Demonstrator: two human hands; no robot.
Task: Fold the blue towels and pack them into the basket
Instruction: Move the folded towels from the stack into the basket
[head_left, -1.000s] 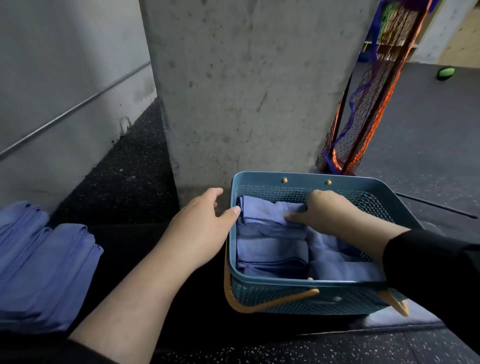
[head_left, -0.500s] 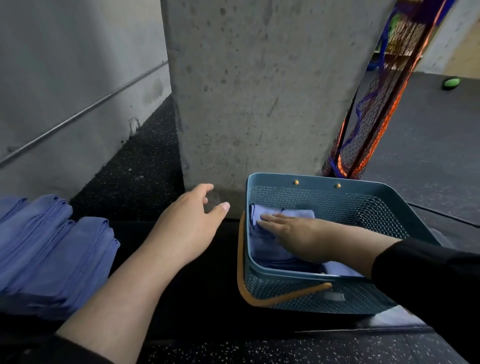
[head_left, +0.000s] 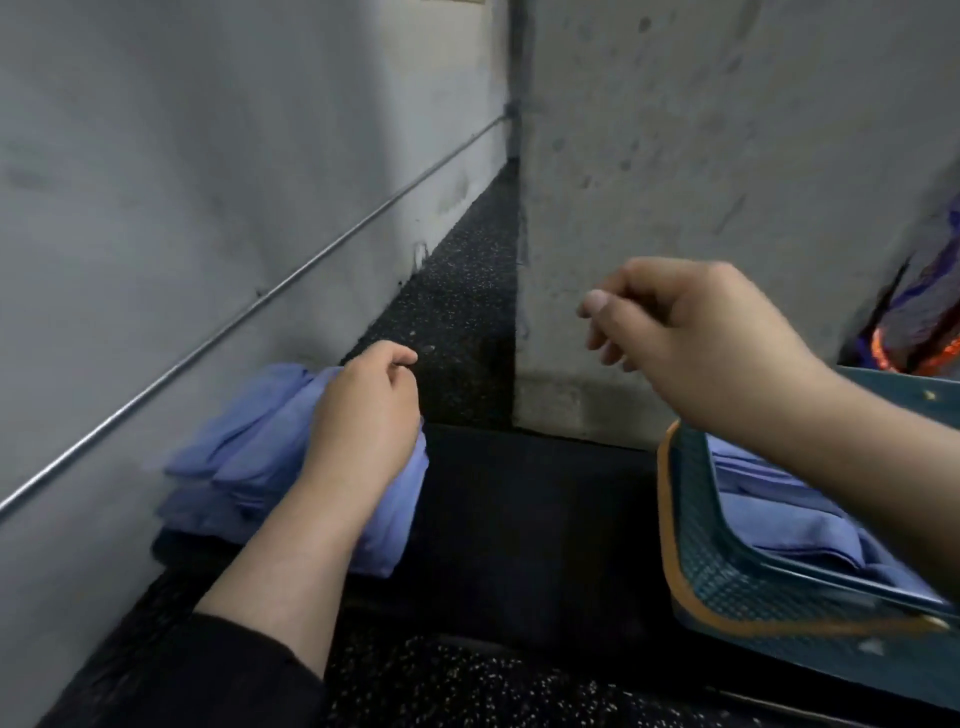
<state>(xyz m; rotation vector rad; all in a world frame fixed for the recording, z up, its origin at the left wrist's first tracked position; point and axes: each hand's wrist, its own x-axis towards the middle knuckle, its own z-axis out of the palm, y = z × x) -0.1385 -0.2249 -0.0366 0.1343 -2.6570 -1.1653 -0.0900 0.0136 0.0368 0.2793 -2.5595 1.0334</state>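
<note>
L hand (head_left: 363, 415) moved onto towel pile (head_left: 244, 457), R hand (head_left: 696, 332) lifted off basket (head_left: 727, 582)

I note a black sleeve (head_left: 249, 670) at lower left, pushed up the forearm; both forearms bare, no gloves.

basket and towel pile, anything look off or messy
Nothing stands out. Folded towels lie flat in the basket; the left hand rests on the towel pile, right hand empty.
</note>
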